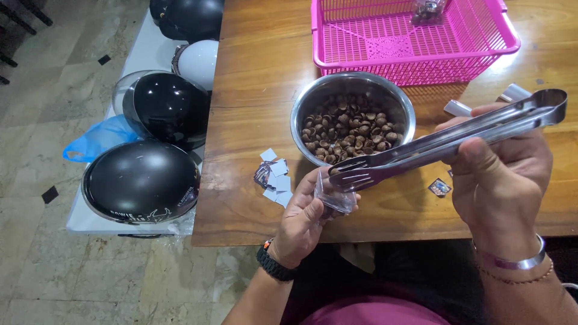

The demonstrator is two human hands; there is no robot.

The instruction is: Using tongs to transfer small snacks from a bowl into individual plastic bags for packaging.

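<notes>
My left hand (301, 219) holds a small clear plastic bag (335, 198) at the near edge of the wooden table (259, 78). My right hand (500, 180) grips metal tongs (445, 144), whose tips rest at the mouth of the bag. Just behind the tongs stands a steel bowl (301, 111) full of small brown round pieces (349, 129).
A pink plastic basket (415, 66) with a small packed bag (426, 9) sits at the back. Small square stickers (274, 174) lie left of the bag, and one (439, 188) near my right hand. Black and white helmets (144, 177) rest on a low white surface at the left.
</notes>
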